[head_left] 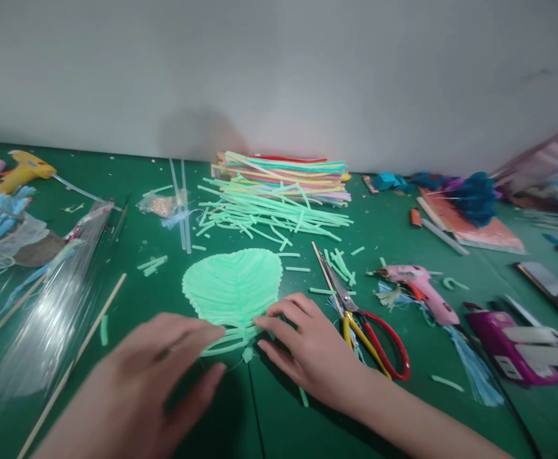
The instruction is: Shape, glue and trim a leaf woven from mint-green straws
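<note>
Our left hand point(132, 370) angled inward, thumb spread, gripping nothing | right hand point(312, 347) half-curled at fuzzy mint-green leaf-shaped piece point(233, 280) | its grip unclear

The 2 bare hands are facing each other, fingertips pointing inward and standing apart. The left hand point(149, 370) is reaching from the lower left, appearing blurred; its fingers are curving inward close together, and its thumb point(197, 396) is standing clear below them. The right hand point(305, 347) is angling up leftward, its bare forearm point(415, 408) slanting toward the lower right. Its visible fingers are spreading and bending slightly, while its thumb point(277, 361) is lying below, separate from them.
</note>
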`<state>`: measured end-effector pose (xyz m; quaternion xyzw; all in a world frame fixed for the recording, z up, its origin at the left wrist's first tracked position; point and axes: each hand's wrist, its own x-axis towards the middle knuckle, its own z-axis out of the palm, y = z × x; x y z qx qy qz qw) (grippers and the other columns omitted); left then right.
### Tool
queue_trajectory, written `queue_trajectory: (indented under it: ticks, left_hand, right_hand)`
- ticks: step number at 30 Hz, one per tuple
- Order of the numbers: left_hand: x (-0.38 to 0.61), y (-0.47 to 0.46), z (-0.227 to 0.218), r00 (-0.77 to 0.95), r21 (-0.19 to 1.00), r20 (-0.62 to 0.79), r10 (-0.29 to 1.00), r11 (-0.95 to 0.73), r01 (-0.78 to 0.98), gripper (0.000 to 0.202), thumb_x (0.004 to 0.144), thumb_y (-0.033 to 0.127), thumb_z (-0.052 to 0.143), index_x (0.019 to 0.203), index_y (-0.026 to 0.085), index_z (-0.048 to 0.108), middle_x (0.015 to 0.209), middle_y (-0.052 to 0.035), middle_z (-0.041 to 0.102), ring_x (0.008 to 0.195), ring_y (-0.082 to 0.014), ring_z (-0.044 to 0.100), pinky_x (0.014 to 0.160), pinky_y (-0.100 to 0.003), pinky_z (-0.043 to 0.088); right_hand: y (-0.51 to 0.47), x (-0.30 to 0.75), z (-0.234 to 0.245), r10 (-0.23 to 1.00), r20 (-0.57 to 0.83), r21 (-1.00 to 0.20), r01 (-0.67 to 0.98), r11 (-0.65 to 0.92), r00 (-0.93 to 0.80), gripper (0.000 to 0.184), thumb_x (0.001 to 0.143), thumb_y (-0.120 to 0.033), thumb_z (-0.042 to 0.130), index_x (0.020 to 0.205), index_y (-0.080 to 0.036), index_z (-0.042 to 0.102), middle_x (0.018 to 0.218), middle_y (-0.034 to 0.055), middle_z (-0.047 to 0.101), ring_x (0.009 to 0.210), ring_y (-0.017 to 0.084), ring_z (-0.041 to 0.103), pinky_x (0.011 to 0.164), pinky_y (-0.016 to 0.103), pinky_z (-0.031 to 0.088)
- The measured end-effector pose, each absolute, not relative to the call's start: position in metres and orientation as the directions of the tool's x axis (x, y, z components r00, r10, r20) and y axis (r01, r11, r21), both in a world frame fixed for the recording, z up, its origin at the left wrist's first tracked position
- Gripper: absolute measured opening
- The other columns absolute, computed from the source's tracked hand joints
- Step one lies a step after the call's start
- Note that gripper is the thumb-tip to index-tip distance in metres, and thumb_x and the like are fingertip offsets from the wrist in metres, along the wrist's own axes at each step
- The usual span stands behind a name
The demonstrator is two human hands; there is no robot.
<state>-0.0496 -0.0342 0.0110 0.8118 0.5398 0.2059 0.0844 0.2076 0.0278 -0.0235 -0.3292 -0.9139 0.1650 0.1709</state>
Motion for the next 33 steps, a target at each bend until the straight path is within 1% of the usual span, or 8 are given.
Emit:
queue_trajectory:
  ticks: [1, 3, 7, 16, 20, 23, 28, 33]
  left_hand:
    - [-0.037, -0.032, 0.003, 0.419, 0.304, 0.236, 0.877, -0.476, 0.825, 0.031, 0.091, 0.035, 0.057, 0.121, 0.029, 0.060, 0.109, -0.0037, 0.073, 0.094, -0.0250, 0.070, 0.077, -0.041, 0.060]
    - [-0.017, -0.030, -0.012, 0.441, 0.222, 0.219, 0.870, -0.485, 0.846, 0.027, 0.092, 0.023, 0.052, 0.118, 0.022, 0.059, 0.104, -0.0076, 0.074, 0.085, -0.0273, 0.071, 0.068, -0.045, 0.060]
    - [-0.005, -0.032, -0.029, 0.427, 0.154, 0.259, 0.866, -0.473, 0.867, 0.024, 0.093, 0.021, 0.050, 0.115, 0.015, 0.057, 0.102, -0.0133, 0.072, 0.088, -0.0320, 0.071, 0.069, -0.049, 0.059]
    - [-0.001, -0.042, -0.022, 0.401, 0.261, 0.195, 0.895, -0.442, 0.859, 0.017, 0.092, 0.017, 0.049, 0.103, 0.021, 0.060, 0.109, -0.0114, 0.067, 0.095, -0.0299, 0.066, 0.074, -0.047, 0.058]
    - [-0.014, -0.042, -0.015, 0.393, 0.338, 0.141, 0.909, -0.418, 0.844, 0.016, 0.093, 0.026, 0.052, 0.106, 0.026, 0.062, 0.108, -0.0062, 0.066, 0.093, -0.0243, 0.065, 0.077, -0.039, 0.055]
    - [-0.027, -0.028, -0.010, 0.330, 0.318, 0.154, 0.931, -0.363, 0.876, 0.019, 0.096, 0.031, 0.049, 0.107, 0.025, 0.063, 0.100, -0.0058, 0.067, 0.091, -0.0243, 0.065, 0.078, -0.040, 0.053]
    - [-0.033, -0.001, -0.003, 0.408, 0.251, -0.102, 0.907, -0.373, 0.893, 0.017, 0.094, 0.028, 0.053, 0.086, 0.022, 0.067, 0.084, -0.0052, 0.066, 0.081, -0.0232, 0.062, 0.073, -0.037, 0.049]
    - [-0.032, 0.002, -0.001, 0.490, 0.319, -0.177, 0.854, -0.421, 0.849, 0.028, 0.097, 0.019, 0.042, 0.080, 0.023, 0.064, 0.080, -0.0026, 0.063, 0.074, -0.0181, 0.059, 0.070, -0.030, 0.045]
  right_hand:
    - [0.029, 0.206, -0.023, 0.654, 0.198, -0.413, 0.543, 0.731, -0.730, 0.021, 0.097, -0.025, 0.053, 0.113, -0.017, 0.064, 0.104, 0.0093, 0.064, 0.098, 0.025, 0.052, 0.087, 0.043, 0.049]
    - [0.032, 0.204, -0.023, 0.634, 0.192, -0.407, 0.527, 0.746, -0.749, 0.020, 0.098, -0.025, 0.052, 0.109, -0.016, 0.066, 0.102, 0.0097, 0.064, 0.097, 0.025, 0.053, 0.086, 0.042, 0.050]
    - [0.034, 0.204, -0.022, 0.589, 0.188, -0.397, 0.487, 0.778, -0.786, 0.020, 0.099, -0.025, 0.050, 0.103, -0.015, 0.067, 0.103, 0.0096, 0.065, 0.098, 0.024, 0.054, 0.087, 0.041, 0.050]
    - [0.029, 0.210, -0.014, 0.600, 0.125, -0.464, 0.488, 0.739, -0.790, 0.024, 0.098, -0.036, 0.054, 0.094, -0.020, 0.072, 0.108, 0.0081, 0.066, 0.107, 0.025, 0.054, 0.092, 0.042, 0.048]
    - [0.033, 0.212, -0.008, 0.621, 0.097, -0.553, 0.477, 0.683, -0.778, 0.020, 0.098, -0.033, 0.055, 0.100, -0.021, 0.071, 0.102, 0.0061, 0.067, 0.101, 0.020, 0.058, 0.091, 0.037, 0.048]
    - [0.044, 0.208, -0.009, 0.661, 0.123, -0.582, 0.486, 0.653, -0.741, 0.020, 0.100, -0.027, 0.051, 0.105, -0.018, 0.068, 0.098, 0.0057, 0.070, 0.096, 0.019, 0.060, 0.089, 0.034, 0.047]
    - [0.067, 0.201, -0.007, 0.553, -0.087, -0.482, 0.521, 0.705, -0.829, 0.017, 0.090, -0.034, 0.068, 0.093, -0.017, 0.067, 0.090, 0.0049, 0.067, 0.088, 0.019, 0.062, 0.075, 0.030, 0.047]
    - [0.065, 0.199, 0.001, 0.456, -0.153, -0.293, 0.481, 0.826, -0.877, 0.011, 0.096, -0.020, 0.054, 0.093, -0.014, 0.063, 0.084, 0.0061, 0.064, 0.080, 0.020, 0.058, 0.074, 0.032, 0.046]
